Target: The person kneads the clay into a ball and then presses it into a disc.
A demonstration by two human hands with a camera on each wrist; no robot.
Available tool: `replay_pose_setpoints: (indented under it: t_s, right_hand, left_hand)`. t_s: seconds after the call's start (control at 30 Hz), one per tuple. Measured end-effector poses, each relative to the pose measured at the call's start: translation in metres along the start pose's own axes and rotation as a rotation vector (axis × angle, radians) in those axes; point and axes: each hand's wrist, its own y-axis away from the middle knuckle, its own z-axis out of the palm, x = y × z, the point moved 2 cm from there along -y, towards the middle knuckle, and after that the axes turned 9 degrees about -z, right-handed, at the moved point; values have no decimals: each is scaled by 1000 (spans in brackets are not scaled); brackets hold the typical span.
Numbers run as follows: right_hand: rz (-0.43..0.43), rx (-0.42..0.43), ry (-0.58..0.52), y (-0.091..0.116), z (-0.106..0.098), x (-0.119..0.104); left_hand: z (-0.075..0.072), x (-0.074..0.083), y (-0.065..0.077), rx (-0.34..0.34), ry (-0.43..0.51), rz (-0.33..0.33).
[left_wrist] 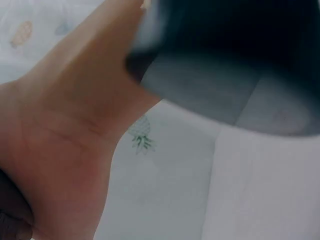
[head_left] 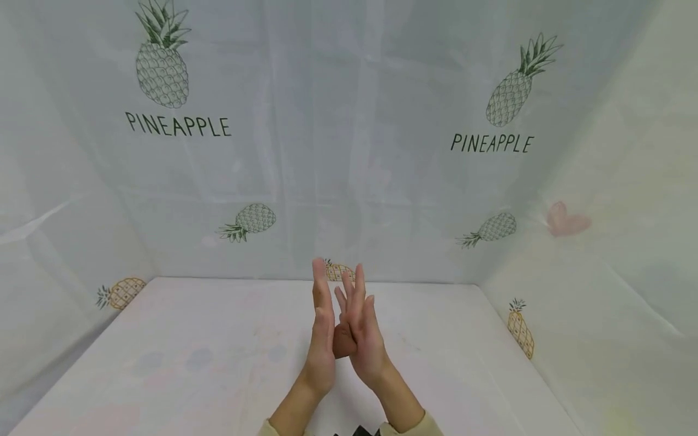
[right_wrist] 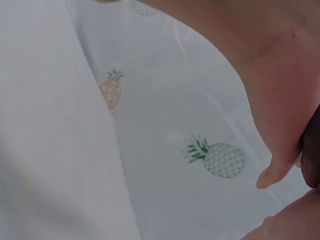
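Note:
Between the two palms sits a smooth brown clay-like lump (head_left: 344, 343), mostly covered by the hands. My left hand (head_left: 323, 339) is upright with straight fingers, its palm against the lump's left side. From the other side my right hand (head_left: 364, 339) presses on it, fingers extended and spread. In the left wrist view only a dark edge of the lump (left_wrist: 12, 207) shows beside the palm. The right wrist view catches a sliver of the lump (right_wrist: 311, 155) at its right border, next to the base of the hand.
Beneath the hands is a white-covered table (head_left: 218, 375). Pale curtains (head_left: 327, 151) printed with pineapples surround it at the back and sides. A blurred dark object (left_wrist: 230, 40) blocks the upper right of the left wrist view.

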Motion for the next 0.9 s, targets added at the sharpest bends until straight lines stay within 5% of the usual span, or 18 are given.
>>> replay_pose_setpoints:
  t_s: [0.27,0.53,0.73,0.9]
  right_hand:
    - [58,-13,-38,0,18,0]
    - [99,-34,-30,5,34,1]
    - [62,-14,34,5,36,-2]
    - [27,17,94,5,30,-7]
  left_hand:
    - [-24,0,-9,114,-47,61]
    - [-52,-8,-16,241,-59,39]
    - [-52,-16,-17,279,-215,2]
    - [-42,-21,-17,240,-272,-34]
